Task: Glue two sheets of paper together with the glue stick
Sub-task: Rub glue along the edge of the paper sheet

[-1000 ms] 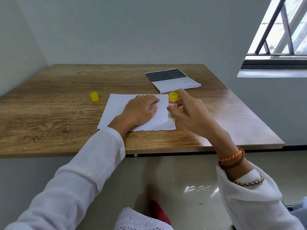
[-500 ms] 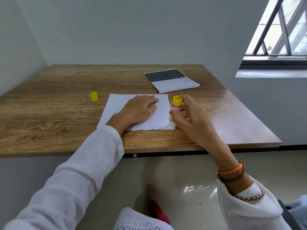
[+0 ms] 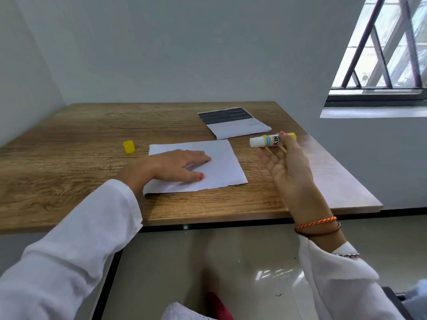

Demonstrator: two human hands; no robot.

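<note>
Wood-grain brown laminate, that's the desk [image 3: 69, 181], with a dark edge strip along its near side, pushed into a corner of pale grey walls [image 3: 173, 47]. Up at the right, a window with dark metal bars [image 3: 388, 47] lets in daylight over a white sill. Below the desk edge, glossy beige floor tiles [image 3: 231, 262] catch a reflection.

Now the count. Two sheets of paper: one plain white sheet [image 3: 221, 162] lying flat near the middle of the desk, and one white sheet with dark printed bands [image 3: 233, 122] farther back, just apart from the first. One glue stick with a white, yellow and blue label [image 3: 269, 141], uncapped, white tip pointing left, held level above the desk to the right of the plain sheet. One small yellow plastic cap [image 3: 129, 147] standing on the desk to the left of that sheet.

Two hands, both in white sleeves. Left hand [image 3: 171, 168] lies flat on the plain sheet, fingers straight and spread, pressing it down. Right hand [image 3: 288, 167] is palm-up, fingertips pinching the glue stick near its yellow base. Two bracelets, one orange braided [image 3: 316, 222] and one thin brown, circle that right wrist.
</note>
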